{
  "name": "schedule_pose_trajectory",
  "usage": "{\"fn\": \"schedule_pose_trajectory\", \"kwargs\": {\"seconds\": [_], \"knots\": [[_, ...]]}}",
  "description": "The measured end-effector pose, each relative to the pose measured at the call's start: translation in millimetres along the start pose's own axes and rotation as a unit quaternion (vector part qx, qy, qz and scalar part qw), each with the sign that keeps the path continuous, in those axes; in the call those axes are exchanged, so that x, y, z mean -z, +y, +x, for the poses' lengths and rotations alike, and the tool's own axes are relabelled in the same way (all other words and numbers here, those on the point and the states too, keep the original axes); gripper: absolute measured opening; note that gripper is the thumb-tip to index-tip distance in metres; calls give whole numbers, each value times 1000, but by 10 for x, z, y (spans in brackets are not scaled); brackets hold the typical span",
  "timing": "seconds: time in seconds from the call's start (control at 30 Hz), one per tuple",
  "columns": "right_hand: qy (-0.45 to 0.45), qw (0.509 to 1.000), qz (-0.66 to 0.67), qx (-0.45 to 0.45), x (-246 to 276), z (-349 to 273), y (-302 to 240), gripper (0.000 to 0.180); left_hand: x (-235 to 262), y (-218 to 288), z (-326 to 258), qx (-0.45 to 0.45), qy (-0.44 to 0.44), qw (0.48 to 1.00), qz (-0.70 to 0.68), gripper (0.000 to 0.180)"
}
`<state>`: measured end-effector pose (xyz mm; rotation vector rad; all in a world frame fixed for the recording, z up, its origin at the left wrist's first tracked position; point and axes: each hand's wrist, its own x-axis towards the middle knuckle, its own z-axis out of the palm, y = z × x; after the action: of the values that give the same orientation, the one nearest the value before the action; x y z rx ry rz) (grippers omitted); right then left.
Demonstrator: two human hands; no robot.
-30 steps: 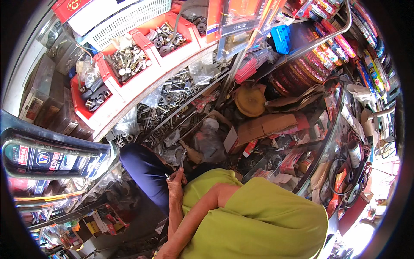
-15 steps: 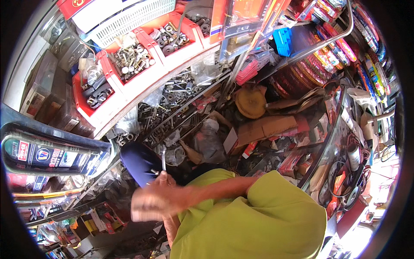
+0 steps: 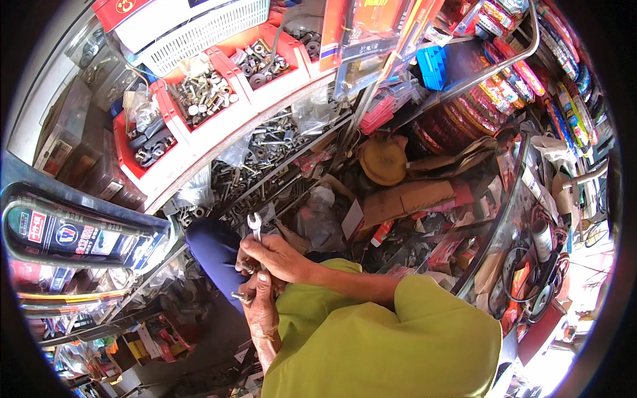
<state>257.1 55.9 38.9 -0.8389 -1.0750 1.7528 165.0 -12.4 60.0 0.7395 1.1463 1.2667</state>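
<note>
My right hand (image 3: 271,255) is closed around a small silver open-ended wrench (image 3: 254,224), whose jaw sticks up above my fingers. Just below it, my left hand (image 3: 260,298) pinches a short metal bolt (image 3: 239,296) that points left. The two hands touch each other over my knee in dark blue trousers (image 3: 211,249). My green sleeves (image 3: 371,331) fill the lower middle of the view.
Red bins (image 3: 199,99) of nuts, bolts and washers line the shelf ahead, with a white basket (image 3: 199,30) above. Loose wrenches and hardware (image 3: 265,146) lie below them. A yellow round lid (image 3: 383,161), cardboard (image 3: 405,199), a blue box (image 3: 432,66) and hanging packets crowd the right.
My hands have risen from beside my knee and come together. The wrench now stands upright in my right hand and the bolt shows in my left.
</note>
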Motion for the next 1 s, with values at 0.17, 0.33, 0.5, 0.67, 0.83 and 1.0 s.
{"fn": "schedule_pose_trajectory", "kwargs": {"seconds": [0.17, 0.33, 0.5, 0.67, 0.83, 1.0], "knots": [[98, 993, 0, 60, 62, 41, -123, 42, 38, -67, 62, 28, 19, 998, 60, 54], [66, 986, -121, 91, 95, 49, -208, 39, 133, 154, 26, 56, -11, 998, -1, 48], [-98, 972, -202, -67, -56, -92, -547, 32, 151, 369, -75, 45, -14, 998, 48, 34], [-163, 976, -74, -126, -42, -75, -482, 27, 261, 407, -65, 56, -77, 994, -54, 35], [-94, 987, -92, -87, -40, -46, -453, 24, 217, 339, -24, 34, -53, 980, -188, 24], [-44, 985, -167, 16, 50, 13, -373, 22, 202, 331, 35, 31, 19, 977, -212, 20]]}}
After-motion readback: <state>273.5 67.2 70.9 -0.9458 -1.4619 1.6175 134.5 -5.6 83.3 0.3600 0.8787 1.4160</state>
